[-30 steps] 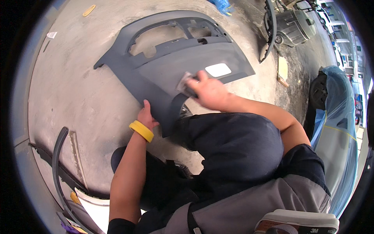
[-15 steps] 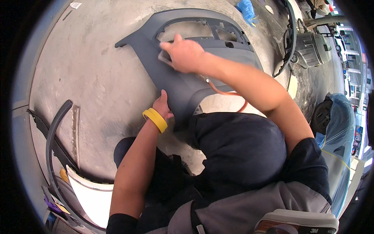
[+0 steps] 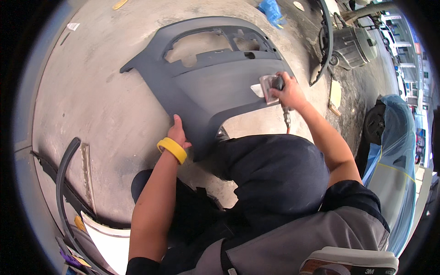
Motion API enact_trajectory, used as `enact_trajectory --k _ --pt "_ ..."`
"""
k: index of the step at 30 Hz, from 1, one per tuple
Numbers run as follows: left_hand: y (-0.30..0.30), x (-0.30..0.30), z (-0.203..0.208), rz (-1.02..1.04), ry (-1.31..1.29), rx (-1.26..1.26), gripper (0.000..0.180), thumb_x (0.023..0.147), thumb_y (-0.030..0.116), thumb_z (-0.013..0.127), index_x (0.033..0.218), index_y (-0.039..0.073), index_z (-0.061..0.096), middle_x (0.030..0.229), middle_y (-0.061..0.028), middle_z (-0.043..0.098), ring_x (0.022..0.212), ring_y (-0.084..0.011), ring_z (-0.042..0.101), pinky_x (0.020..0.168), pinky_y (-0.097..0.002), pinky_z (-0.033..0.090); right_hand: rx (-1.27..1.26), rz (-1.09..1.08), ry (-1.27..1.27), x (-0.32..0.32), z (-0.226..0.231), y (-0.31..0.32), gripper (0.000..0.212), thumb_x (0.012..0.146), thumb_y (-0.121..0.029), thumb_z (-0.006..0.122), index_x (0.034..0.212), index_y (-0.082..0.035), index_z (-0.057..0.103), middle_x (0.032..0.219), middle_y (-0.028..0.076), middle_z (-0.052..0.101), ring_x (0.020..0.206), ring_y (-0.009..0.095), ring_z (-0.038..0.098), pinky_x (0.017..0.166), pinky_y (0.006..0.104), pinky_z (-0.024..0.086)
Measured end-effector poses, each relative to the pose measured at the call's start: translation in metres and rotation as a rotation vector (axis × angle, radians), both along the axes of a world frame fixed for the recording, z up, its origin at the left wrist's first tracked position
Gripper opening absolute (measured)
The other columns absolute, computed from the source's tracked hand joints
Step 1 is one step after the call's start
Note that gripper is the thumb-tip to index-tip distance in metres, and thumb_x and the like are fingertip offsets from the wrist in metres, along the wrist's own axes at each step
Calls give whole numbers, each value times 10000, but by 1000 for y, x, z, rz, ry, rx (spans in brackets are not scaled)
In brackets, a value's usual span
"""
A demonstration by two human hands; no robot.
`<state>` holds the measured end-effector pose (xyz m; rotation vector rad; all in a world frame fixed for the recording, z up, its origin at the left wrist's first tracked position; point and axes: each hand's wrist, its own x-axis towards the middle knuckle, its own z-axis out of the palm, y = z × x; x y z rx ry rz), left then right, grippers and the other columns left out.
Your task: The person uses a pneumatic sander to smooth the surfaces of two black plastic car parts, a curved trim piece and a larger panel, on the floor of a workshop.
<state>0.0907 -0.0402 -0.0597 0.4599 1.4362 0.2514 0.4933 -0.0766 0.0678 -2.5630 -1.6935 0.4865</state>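
Note:
A dark grey car bumper (image 3: 201, 89) lies on the floor before my knees, its openings on the far side. My left hand (image 3: 178, 133) grips its near left edge, thumb on top, the other fingers partly hidden. Around my left wrist sits a roll of yellow tape (image 3: 172, 151). Toward the bumper's right end, my right hand (image 3: 288, 90) is closed around an air sander (image 3: 267, 90), with its square pad against the surface. Next to the pad a whitish patch (image 3: 257, 90) shows on the grey. A hose fitting (image 3: 287, 120) hangs from the sander toward my knee.
At the left lie a curved black trim strip (image 3: 62, 183) and a white panel (image 3: 110, 245). Blue plastic (image 3: 271, 13) lies beyond the bumper. On the right are a wheeled grey bin (image 3: 350, 48) and a part wrapped in blue film (image 3: 398, 151).
My right hand has carried the sander from the bumper's left part across to its right end. My left hand keeps its grip on the edge. The whole view has shifted slightly.

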Motion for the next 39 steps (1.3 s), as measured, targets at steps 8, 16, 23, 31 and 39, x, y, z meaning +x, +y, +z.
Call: enact_trajectory --k 8,16,23,31,39 --pt "0 8 5 85 -81 -48 806 999 745 331 1411 85 537 1326 -107 669 1163 -288 657 907 -501 549 102 220 94 -90 4 -2 601 821 -259 762 1366 -155 532 1212 297 549 881 455 702 829 510 587" --pt "2 4 -16 50 -86 -7 811 993 742 378 1429 72 517 1286 -109 668 1018 -297 664 927 -554 517 35 345 15 -147 18 38 628 794 -263 810 1345 -154 527 1132 266 555 797 438 699 722 480 601" --pt "-4 -3 7 2 -90 66 771 992 703 456 1383 43 526 1054 -122 648 898 -289 645 849 -518 555 -24 472 -33 -180 27 122 530 896 -239 674 1380 -99 511 1210 324 552 989 439 702 849 459 595" --pt "-2 -10 4 -32 -140 11 716 1007 667 463 1401 73 530 1243 -94 675 1046 -256 678 886 -499 556 -171 653 -1 -249 36 161 496 869 -83 637 1350 -87 514 1274 306 518 1044 443 695 859 449 591" --pt "0 -3 7 -16 -136 39 739 985 693 483 1352 56 560 1161 -101 700 958 -262 697 828 -481 576 52 151 -50 -89 11 108 733 812 -323 802 1434 -111 478 1248 311 578 1069 446 671 922 468 563"
